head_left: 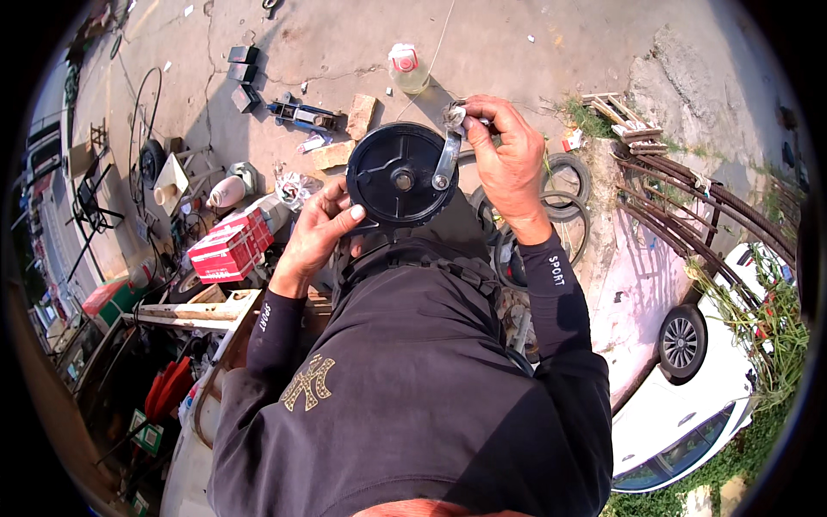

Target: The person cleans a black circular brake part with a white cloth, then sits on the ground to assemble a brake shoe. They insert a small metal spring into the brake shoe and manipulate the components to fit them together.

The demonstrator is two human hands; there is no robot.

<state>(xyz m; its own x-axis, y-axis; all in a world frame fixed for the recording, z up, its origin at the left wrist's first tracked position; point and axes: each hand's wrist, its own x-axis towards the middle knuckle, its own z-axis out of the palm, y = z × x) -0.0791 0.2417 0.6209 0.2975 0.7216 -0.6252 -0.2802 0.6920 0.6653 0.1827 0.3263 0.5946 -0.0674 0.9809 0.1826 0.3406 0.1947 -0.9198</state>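
A round black wheel (379,185) with raised spokes and a hub bolt is held up in front of my body. My left hand (320,231) grips its lower left rim, thumb on the face and fingers behind. A short shiny metal crank arm (447,160) is bolted near the wheel's right edge and points up. Its upper end is wrapped in something crumpled and greyish (454,116), cloth or plastic, I cannot tell. My right hand (508,155) pinches this wrapped end between thumb and fingers. What lies behind the wheel is hidden.
On the concrete ahead stand a clear jug (407,73), a blue floor jack (301,114), bricks (362,116) and black boxes (244,65). A red carton (230,248) is at left. Bicycle tyres (566,215), iron bars (672,207) and a white car (672,422) are at right.
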